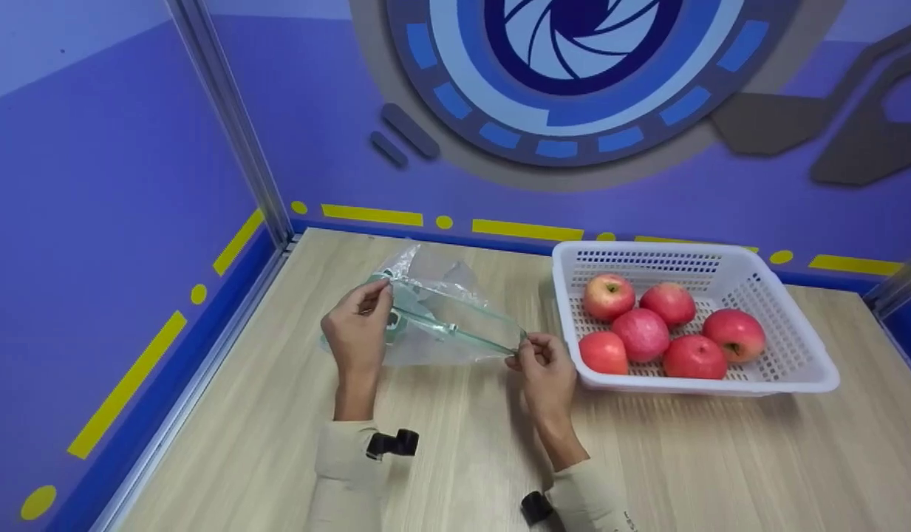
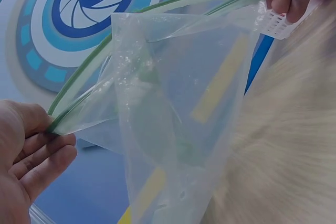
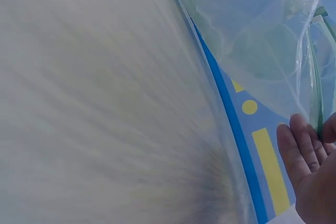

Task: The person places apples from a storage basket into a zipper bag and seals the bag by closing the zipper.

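Clear, crinkled plastic bag [image 2: 173, 93] w/ green zip rim, over wood-grain table [image 1: 455, 458], L of white perforated basket [image 1: 791, 340] of smooth round apples [image 1: 641, 335]. My L hand [image 1: 357, 332] and R hand [image 1: 547, 373], fingertips clamped, pinch opp. rim ends; mouth gapes up, long axis far-L to near-R. Blue-purple wall [image 1: 315, 111] behind.

A pale wood-grain bench [image 1: 462, 451] meets a purple-blue back wall [image 1: 315, 133] and a similar left wall [image 1: 93, 222], a metal post [image 1: 230, 111] at their corner. A large round aperture-like emblem [image 1: 566, 48] decorates the back wall; yellow bars and dots [image 1: 527, 230] run low along both.
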`<state>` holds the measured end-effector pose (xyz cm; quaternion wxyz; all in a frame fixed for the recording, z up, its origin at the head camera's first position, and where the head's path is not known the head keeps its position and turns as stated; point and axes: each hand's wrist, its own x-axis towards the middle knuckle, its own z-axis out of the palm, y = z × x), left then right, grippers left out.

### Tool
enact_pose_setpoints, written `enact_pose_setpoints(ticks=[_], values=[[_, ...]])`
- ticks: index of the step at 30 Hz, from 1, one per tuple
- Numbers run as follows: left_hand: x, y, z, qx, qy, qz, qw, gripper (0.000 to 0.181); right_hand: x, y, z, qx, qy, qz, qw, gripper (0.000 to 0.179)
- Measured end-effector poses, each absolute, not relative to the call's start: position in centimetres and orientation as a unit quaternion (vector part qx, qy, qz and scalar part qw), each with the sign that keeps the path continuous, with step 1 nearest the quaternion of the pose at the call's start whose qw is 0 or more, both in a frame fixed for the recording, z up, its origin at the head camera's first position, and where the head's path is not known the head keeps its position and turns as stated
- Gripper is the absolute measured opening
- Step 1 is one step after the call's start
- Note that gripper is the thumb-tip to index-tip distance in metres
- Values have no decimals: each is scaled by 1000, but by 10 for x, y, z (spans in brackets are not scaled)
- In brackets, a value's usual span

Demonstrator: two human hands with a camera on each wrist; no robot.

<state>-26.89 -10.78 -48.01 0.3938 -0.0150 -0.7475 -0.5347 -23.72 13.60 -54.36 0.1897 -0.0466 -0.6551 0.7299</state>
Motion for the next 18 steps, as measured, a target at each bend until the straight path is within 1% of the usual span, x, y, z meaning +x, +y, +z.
enact_pose_setpoints(ticks=[11,18], values=[[-269,-110,-477,31,-740,-544,394,10,-236,137,-543,-46,-654,732,185,15],[-267,-108,-477,16,-765,-549,336,12,-238,135,-546,-48,-652,733,190,13]])
